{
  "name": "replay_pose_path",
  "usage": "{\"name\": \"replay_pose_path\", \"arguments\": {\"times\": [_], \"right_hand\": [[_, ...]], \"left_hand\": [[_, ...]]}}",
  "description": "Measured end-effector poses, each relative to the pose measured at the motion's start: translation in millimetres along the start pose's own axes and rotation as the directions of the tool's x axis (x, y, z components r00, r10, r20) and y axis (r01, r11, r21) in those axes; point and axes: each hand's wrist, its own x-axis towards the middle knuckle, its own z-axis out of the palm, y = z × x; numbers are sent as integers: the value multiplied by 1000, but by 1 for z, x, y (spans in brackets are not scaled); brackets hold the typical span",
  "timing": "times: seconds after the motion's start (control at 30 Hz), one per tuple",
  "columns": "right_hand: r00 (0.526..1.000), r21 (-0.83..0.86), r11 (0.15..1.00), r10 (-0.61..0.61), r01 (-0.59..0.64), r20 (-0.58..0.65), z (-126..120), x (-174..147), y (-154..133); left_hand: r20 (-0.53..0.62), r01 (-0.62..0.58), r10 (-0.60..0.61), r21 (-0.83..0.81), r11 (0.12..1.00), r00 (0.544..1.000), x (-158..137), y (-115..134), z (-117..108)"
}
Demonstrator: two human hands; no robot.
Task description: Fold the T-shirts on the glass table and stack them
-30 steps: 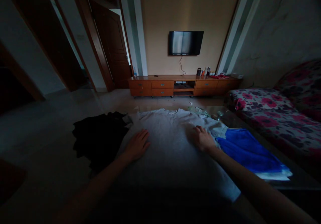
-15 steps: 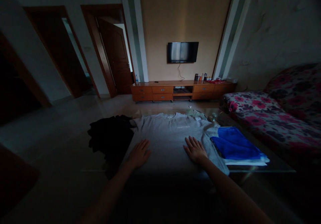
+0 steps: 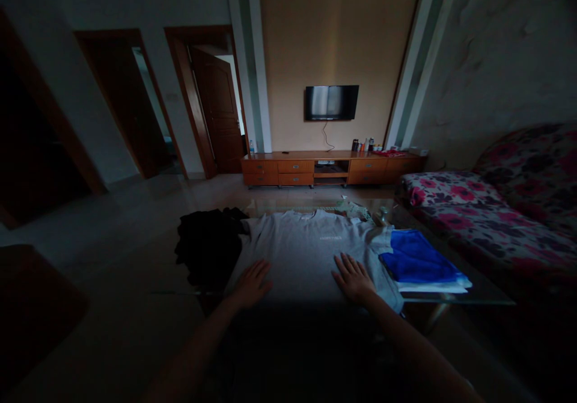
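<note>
A grey T-shirt with small lettering on its chest lies spread out on the glass table, its collar at the far side. My left hand rests flat on the shirt's left part, fingers stretched forward. On the right part lies my right hand, palm down with its fingers slightly spread. Neither hand holds anything. Left of the shirt is a heap of black clothing. To the right, folded blue cloth sits on top of white cloth. The shirt's near edge is lost in shadow.
Beyond the table stands a low wooden cabinet with bottles on it, under a wall-mounted television. A flowered sofa is at the right. A patterned cloth lies at the table's far edge. Dark wooden furniture stands at the left.
The view has tilted and shifted slightly, so the room sits a little lower in the picture. Both hands remain flat on the grey T-shirt in nearly the same places.
</note>
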Motion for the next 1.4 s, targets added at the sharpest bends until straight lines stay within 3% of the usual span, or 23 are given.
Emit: {"name": "replay_pose_path", "arguments": {"times": [0.17,0.27,0.33,0.47,0.63,0.8,0.93,1.07,1.2,1.27,1.4], "right_hand": [[1000,-8,1000,8,-8,17,4,2,2],[999,-7,1000,25,-24,23,5,4,1],[999,-5,999,32,-32,28,5,6,-1],[998,12,999,39,-39,53,-6,10,-5],[998,61,997,51,-53,37,-22,22,-10],[993,8,997,83,-83,-81,-19,28,-18],[991,-27,997,67,-70,-117,-15,28,-18],[991,-31,998,59,-63,-117,-15,28,-13],[993,-24,998,58,-61,-105,-14,30,-11],[993,-23,998,58,-61,-102,-14,29,-11],[992,-17,998,56,-58,-111,-13,29,-12]], "left_hand": [[-36,16,-20,-124,992,999,7,-1,-1],[-170,24,-66,-236,971,983,23,-6,-13],[-302,103,-177,-244,964,937,35,-14,-24],[-474,359,-408,-194,913,780,57,-39,-44],[-387,525,-561,-205,826,732,78,-60,-48],[-414,504,-530,-180,845,740,98,-68,-45],[-365,550,-597,-234,802,715,111,-77,-49],[-356,444,-637,-490,750,684,120,-86,-54],[-287,245,-739,-818,520,610,124,-93,-57],[-230,215,-747,-868,447,624,124,-96,-59],[-107,216,-702,-909,355,704,122,-98,-62]]}}
